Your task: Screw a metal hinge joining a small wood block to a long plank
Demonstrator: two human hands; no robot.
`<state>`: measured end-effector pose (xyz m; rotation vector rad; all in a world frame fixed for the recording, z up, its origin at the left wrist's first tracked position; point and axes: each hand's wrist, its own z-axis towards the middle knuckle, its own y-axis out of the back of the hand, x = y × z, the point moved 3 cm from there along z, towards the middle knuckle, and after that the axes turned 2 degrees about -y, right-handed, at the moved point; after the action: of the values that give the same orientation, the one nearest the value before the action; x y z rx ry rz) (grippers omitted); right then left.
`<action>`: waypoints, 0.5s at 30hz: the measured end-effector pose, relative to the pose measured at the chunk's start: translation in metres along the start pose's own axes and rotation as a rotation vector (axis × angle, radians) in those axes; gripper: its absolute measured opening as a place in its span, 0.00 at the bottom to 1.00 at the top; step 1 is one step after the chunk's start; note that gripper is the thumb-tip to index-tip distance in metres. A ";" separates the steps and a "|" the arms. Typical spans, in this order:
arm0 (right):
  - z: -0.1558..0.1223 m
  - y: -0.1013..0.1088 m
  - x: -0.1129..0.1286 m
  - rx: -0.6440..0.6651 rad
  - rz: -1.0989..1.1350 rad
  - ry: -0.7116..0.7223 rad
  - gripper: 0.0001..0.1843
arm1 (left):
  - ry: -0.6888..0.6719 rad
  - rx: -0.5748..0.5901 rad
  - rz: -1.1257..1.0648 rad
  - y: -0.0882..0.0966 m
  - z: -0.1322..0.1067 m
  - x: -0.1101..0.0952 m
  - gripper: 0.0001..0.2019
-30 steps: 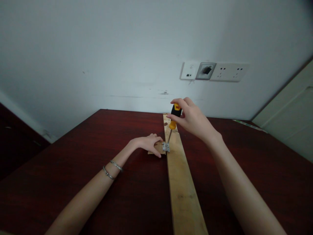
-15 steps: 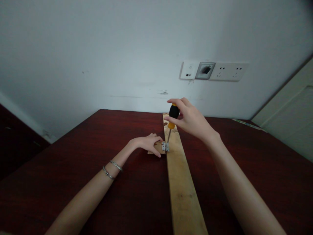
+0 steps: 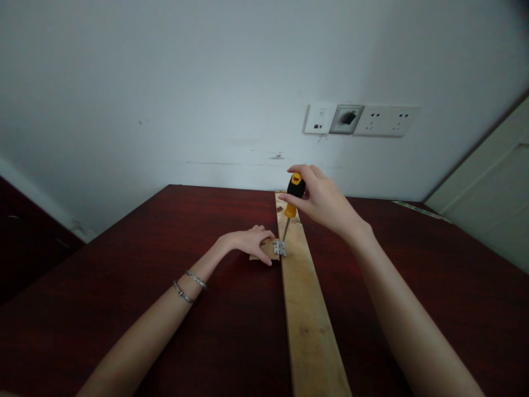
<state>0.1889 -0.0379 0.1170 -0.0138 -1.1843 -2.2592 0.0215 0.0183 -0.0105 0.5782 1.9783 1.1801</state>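
Table (image 3: 165, 231): right hand (image 3: 326, 201) grip clenched atop screwdriver (image 3: 294, 190), tip on hinge (image 3: 280, 248); left hand (image 3: 248, 242) flat on block (image 3: 264, 253).

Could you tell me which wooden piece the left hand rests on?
The small block under the left hand, left of the hinge; the long plank lies to its right.

Our left hand (image 3: 248, 241) hides most of the small wooden block (image 3: 269, 252). The screwdriver (image 3: 292, 196) tip seems to meet the hinge (image 3: 280, 248), whose screws are too small for us to see. The plank (image 3: 308, 320) runs off the bottom edge.
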 end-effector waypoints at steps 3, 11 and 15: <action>0.002 -0.001 -0.003 -0.012 0.056 0.020 0.23 | 0.000 -0.001 -0.002 -0.001 0.001 0.001 0.42; -0.001 0.002 0.001 0.003 0.052 0.031 0.26 | -0.002 -0.010 -0.007 -0.001 0.001 0.002 0.42; -0.001 0.004 0.002 -0.003 -0.018 -0.001 0.23 | 0.000 -0.002 -0.007 -0.001 0.000 0.001 0.42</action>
<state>0.1892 -0.0408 0.1197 -0.0059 -1.1863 -2.2767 0.0210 0.0188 -0.0121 0.5698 1.9772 1.1782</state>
